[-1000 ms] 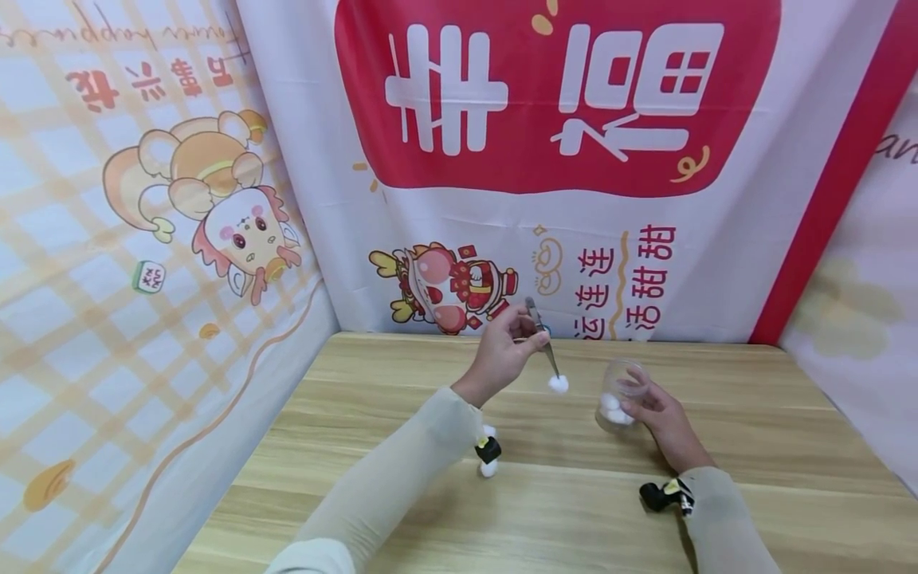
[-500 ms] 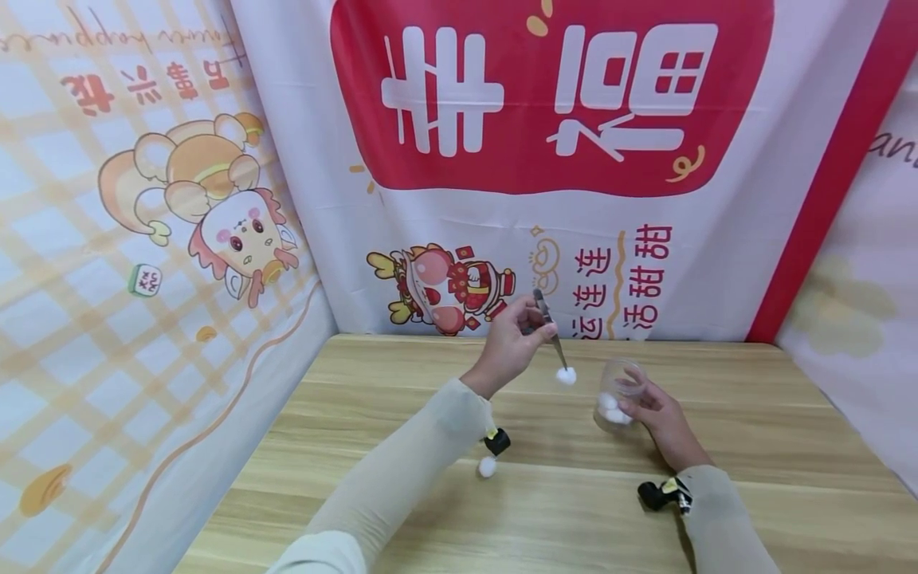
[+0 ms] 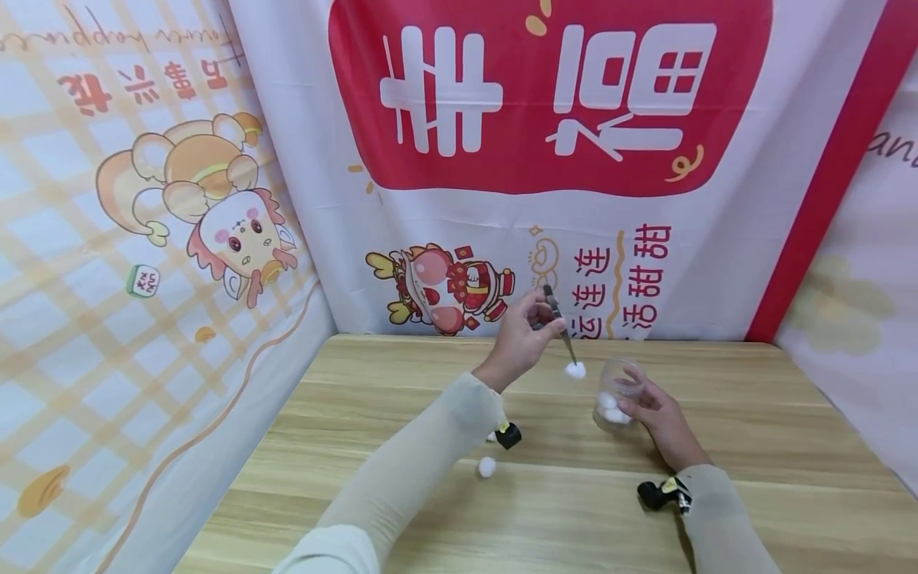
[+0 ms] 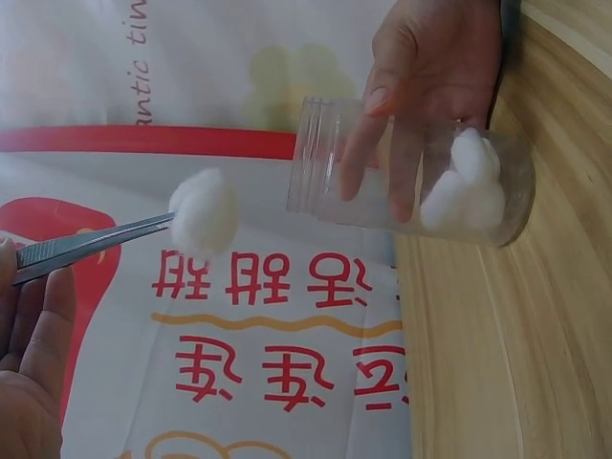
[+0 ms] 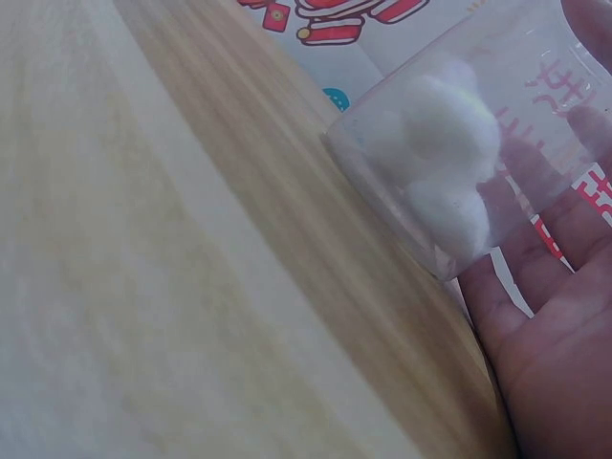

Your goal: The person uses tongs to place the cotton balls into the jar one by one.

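Observation:
My left hand [image 3: 525, 331] pinches metal tweezers [image 4: 96, 246], whose tips grip a white cotton ball [image 4: 204, 212]. In the head view the gripped ball hangs over the far part of the table, a short way left of the mouth of a clear jar [image 3: 618, 391]. My right hand [image 3: 663, 418] holds this jar from its right side, fingers curled round the wall. Several white cotton balls [image 4: 469, 191] lie at the jar's bottom, also showing through the wall in the right wrist view. The jar has a threaded, lidless mouth.
On the wooden table [image 3: 574, 518], a loose cotton ball [image 3: 487, 467] lies below the left forearm; another white piece [image 3: 491, 437] is partly hidden behind the left wrist camera [image 3: 508, 435]. A printed cloth [image 3: 459, 215] hangs along the table's back edge.
My left hand has moved to the right and slightly up, bringing the tweezers and the gripped cotton ball closer to the jar. The right hand and jar have stayed nearly still.

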A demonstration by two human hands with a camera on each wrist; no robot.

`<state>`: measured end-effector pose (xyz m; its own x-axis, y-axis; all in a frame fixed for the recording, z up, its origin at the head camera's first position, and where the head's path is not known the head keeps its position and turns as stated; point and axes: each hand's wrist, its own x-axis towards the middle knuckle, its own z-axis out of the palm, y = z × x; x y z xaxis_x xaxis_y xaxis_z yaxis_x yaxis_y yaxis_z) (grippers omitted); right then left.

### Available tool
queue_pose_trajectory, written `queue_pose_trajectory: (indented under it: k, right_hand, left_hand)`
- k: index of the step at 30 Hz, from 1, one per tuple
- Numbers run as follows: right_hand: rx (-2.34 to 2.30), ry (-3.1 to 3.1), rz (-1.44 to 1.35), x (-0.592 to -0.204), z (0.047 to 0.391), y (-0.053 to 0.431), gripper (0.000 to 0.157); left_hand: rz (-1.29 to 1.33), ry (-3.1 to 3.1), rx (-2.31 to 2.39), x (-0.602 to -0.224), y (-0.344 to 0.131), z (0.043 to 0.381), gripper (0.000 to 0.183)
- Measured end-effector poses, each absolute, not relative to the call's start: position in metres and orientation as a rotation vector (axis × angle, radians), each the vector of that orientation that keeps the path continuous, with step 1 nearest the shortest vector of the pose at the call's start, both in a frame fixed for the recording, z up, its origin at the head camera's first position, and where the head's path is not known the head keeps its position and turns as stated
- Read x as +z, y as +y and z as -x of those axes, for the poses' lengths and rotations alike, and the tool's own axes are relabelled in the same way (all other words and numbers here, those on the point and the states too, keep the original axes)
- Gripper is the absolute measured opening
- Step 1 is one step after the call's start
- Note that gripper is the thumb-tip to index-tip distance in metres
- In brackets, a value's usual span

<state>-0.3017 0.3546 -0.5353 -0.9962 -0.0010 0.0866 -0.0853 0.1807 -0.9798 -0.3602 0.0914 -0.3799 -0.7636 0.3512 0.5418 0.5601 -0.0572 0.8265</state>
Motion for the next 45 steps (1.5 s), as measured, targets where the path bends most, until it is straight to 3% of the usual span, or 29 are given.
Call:
queue_pose_trajectory:
  k: [18,27,36,45]
  right_hand:
    - [1.912,-2.354,-0.148,-0.538,0.302,0.357,0.073]
    - [1.940,-2.316,-0.169,-0.538,0.301,0.357,0.071]
    - [1.937,-2.347,-0.149,-0.536,0.302,0.357,0.074]
    - [1.944,-2.332,-0.174,-0.536,0.301,0.356,0.066]
  left_hand:
    - [1.005,-2.007,-1.971,-0.382,0.121,0.363,0.022]
    - [0.994,-2.017,-1.977,-0.364,0.125,0.342,0.018]
    - [0.952,-2.026,-1.968,-0.375,0.137,0.357,0.019]
    - [0.968,-1.950,-2.024,-0.388,0.152,0.370,0.021]
